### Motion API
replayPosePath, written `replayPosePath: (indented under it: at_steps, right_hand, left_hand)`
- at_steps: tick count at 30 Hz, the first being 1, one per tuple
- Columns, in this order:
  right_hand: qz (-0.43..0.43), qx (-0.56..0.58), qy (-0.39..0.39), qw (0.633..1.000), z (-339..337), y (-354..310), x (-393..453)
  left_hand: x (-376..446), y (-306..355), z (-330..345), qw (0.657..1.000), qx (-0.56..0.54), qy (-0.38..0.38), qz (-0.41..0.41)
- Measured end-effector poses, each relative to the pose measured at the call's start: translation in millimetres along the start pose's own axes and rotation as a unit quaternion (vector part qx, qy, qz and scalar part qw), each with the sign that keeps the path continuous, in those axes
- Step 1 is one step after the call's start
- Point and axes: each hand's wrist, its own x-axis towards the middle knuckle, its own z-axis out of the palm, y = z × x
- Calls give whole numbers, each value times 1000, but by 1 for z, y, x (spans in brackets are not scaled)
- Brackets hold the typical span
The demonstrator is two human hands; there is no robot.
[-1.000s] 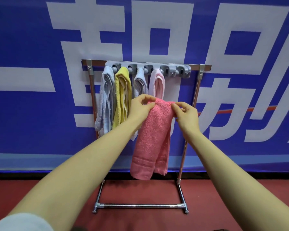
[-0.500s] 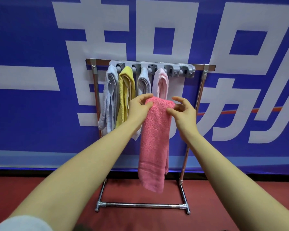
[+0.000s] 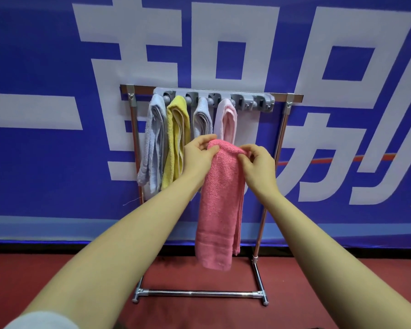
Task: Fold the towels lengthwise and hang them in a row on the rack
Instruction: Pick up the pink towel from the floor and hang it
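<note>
The left hand (image 3: 199,155) pinches the top left side of the pink towel (image 3: 220,205) with thumb and curled fingers. The right hand (image 3: 259,166) pinches the top right side of the same towel, its fingers bent over the fold. So each grip is pressed shut on the towel. The pink towel is folded long and thin. It hangs down from the two hands, in the air, in front of the rack (image 3: 280,148). Its bottom end hangs above the red floor (image 3: 57,276) and does not touch it.

Behind the hands, four towels already hang in a row from the gray holder bar (image 3: 259,97) at the top of the rack. From the left they are a light blue towel (image 3: 152,143), a yellow towel (image 3: 176,138), a gray towel (image 3: 201,119) and a pale pink towel (image 3: 227,119). The holder spots on the right side of the bar have no towel.

The rack is shiny metal and stands on the red floor. Behind it is a big blue wall sign (image 3: 33,186) with white letters.
</note>
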Motion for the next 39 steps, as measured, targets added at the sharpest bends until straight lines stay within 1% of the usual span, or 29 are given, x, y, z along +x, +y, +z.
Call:
replayPosePath:
  at_steps: [2,4,6,9,12,14,16,18,19,21,24,25,27,30,33,36,39]
  right_hand:
    - [-8,-46,20,999,1,4,-2]
    - [-3,-49,18,999,-1,5,-5]
    - [-12,-1,2,1000,-4,5,-9]
    - [-42,49,24,998,-10,4,-17]
    - [-16,125,17,992,-17,5,-20]
    - [-1,178,1,984,-24,5,-21]
    - [17,221,-1,975,-30,7,-18]
    - [61,256,-1,965,-35,12,-10]
    - [79,265,-10,961,-36,16,-4]
    - [108,270,-57,955,-36,21,4]
    - [138,302,-133,934,-35,20,9]
    - [143,313,-148,927,-36,17,10]
    - [139,320,-151,925,-38,13,13]
    - [131,328,-129,927,-44,11,17]
    - [131,349,-107,922,-51,12,22]
    - [102,366,-84,921,-58,10,27]
    - [81,376,-72,920,-61,9,35]
  left_hand:
    - [0,-2,0,1000,-5,-2,-5]
    - [-1,-2,1,1000,-15,-11,-12]
    - [0,0,2,999,-25,-23,-20]
    - [4,1,6,999,-19,-44,-26]
    - [4,5,12,997,-6,-70,-31]
    - [4,9,16,994,-7,-104,-31]
    - [5,14,18,987,11,-156,-26]
    - [4,18,18,976,25,-215,-21]
    - [4,21,18,970,32,-242,-16]
    - [4,27,20,956,43,-289,-8]
    - [5,36,21,941,66,-331,1]
    - [6,39,21,939,73,-337,3]
    - [10,43,23,937,76,-341,6]
    - [14,46,27,940,65,-335,9]
    - [17,47,33,950,47,-310,13]
    - [21,44,41,957,74,-279,16]
    - [24,37,47,952,116,-282,-6]
